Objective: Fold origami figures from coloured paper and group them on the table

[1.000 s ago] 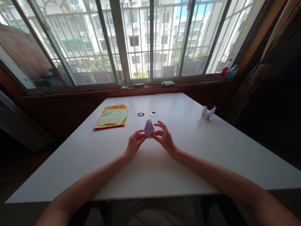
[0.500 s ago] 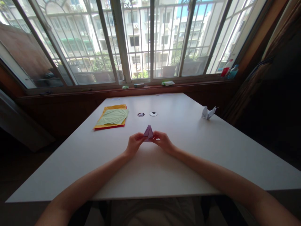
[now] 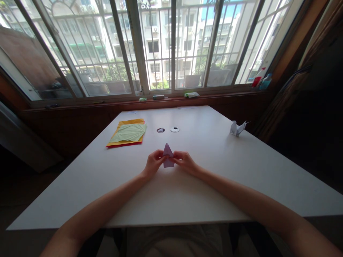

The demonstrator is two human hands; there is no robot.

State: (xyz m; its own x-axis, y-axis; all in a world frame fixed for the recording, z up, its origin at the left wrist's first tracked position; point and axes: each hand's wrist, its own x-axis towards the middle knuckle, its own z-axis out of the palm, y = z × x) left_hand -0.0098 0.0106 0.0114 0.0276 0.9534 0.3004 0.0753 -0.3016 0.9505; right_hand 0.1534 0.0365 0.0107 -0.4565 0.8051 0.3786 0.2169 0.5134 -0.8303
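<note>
A small piece of folded purple origami paper (image 3: 168, 162) is held up over the middle of the white table (image 3: 171, 200), its pointed tips toward the window. My left hand (image 3: 154, 162) pinches its left side, thumb across the near face. From the right, my right hand (image 3: 185, 161) grips the opposite side between thumb and fingers. Both thumbs press near the paper's middle, and the fingers behind it are partly hidden. Below the thumbs, a flat lower part of the paper faces me.
Left of my hands lie yellow and red sheets (image 3: 112, 144) under a creased pale green sheet (image 3: 128, 132). A white folded paper crane (image 3: 237, 128) stands near the right edge. Two round cable holes (image 3: 175, 130) are set in the table. Bottles (image 3: 258, 77) stand on the windowsill.
The purple paper has tipped in my fingers, so its lower part now shows flat below the thumbs. My thumbs have moved closer together over its middle.
</note>
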